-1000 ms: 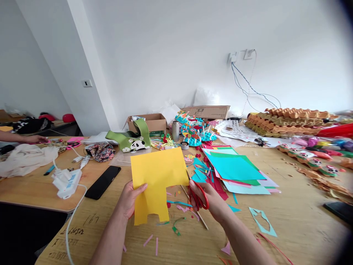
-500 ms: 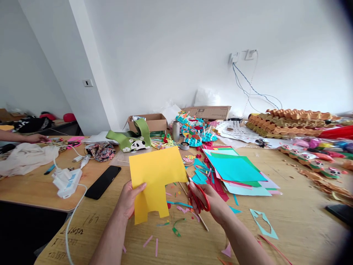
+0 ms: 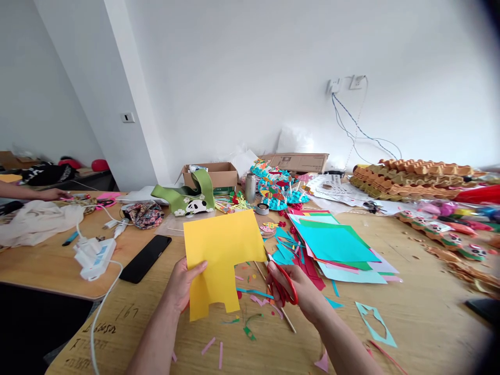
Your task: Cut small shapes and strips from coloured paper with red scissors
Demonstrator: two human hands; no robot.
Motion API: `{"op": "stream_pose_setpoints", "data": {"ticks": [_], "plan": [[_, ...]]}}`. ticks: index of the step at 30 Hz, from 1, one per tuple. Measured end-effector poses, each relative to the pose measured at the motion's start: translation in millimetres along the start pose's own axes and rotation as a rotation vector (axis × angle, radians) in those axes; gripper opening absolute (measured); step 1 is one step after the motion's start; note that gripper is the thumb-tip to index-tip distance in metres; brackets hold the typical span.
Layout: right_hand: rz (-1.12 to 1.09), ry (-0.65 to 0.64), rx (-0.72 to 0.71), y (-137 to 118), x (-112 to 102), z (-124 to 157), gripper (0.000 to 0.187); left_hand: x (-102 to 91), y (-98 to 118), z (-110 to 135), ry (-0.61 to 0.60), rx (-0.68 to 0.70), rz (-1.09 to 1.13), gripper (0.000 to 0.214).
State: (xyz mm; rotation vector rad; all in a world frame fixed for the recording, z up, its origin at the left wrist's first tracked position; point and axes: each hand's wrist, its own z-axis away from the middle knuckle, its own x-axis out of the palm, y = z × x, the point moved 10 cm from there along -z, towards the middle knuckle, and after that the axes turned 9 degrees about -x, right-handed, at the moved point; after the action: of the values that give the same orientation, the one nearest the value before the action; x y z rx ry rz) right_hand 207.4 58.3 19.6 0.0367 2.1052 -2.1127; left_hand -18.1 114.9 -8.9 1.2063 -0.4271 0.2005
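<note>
A yellow sheet of paper (image 3: 219,245), with pieces cut out of its lower edge, is upright above the table. My left hand (image 3: 183,284) grips its left side, thumb in front and fingers behind. Red-handled scissors (image 3: 287,291) sit in my right hand (image 3: 295,289), with fingers through the loops. Their blades point up and left, at the sheet's lower right corner; whether they touch the paper I cannot tell. Under the sheet lie a thin wooden stick (image 3: 288,320) and several paper scraps (image 3: 250,333).
Right of my hands is a stack of coloured paper (image 3: 339,244). A phone (image 3: 145,259) and a power strip (image 3: 97,260) with a white cable lie left. Behind are a green panda bag (image 3: 195,200) and a metal flask (image 3: 250,187). Another person's hand (image 3: 57,194) is far left.
The view has shifted slightly. Both hands, the yellow sheet and the scissors keep nearly the same positions relative to each other.
</note>
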Motion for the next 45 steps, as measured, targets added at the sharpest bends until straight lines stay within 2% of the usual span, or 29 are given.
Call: {"op": "stream_pose_setpoints", "data": {"ticks": [6, 17, 27, 45], "plan": [[-0.022, -0.037, 0.019, 5.9, 0.6, -2.3, 0.050, 1.1, -2.1, 0.0, -0.004, -0.022, 0.005, 0.042], [0.008, -0.029, 0.024, 6.8, 0.7, -3.2, 0.049, 1.6, -1.8, -1.2, -0.020, -0.009, -0.003, 0.041], [-0.008, -0.062, 0.023, 15.5, -0.5, -4.3, 0.048, -2.3, 0.9, -0.1, 0.033, 0.008, 0.006, 0.049], [-0.018, -0.044, 0.038, 9.8, -0.2, -2.7, 0.049, 2.0, -0.7, 2.7, 0.034, -0.007, -0.020, 0.045]]}}
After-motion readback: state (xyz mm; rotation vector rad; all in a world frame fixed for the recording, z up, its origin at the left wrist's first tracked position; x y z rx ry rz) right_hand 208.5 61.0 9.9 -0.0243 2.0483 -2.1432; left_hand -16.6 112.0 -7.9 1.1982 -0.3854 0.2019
